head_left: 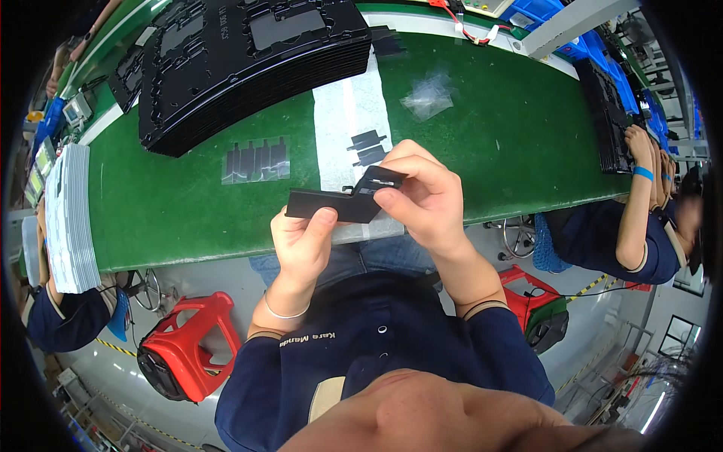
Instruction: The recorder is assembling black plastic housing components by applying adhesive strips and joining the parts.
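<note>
A thin black bent part, angular and flat-sided, is held up over the table's near edge. My left hand pinches its left end, thumb on the near face. My right hand grips the raised right end between thumb and fingers, where a small pale mark shows. What kind of part it is I cannot tell. Just beyond it, several black strips lie on a white cloth. To the left, a clear sheet bears more black strips.
A tall stack of black moulded trays stands at the back left of the green table. Crumpled clear film lies back right. White trays are stacked at the left end. A co-worker's hand is by black trays at right. Red stools stand below.
</note>
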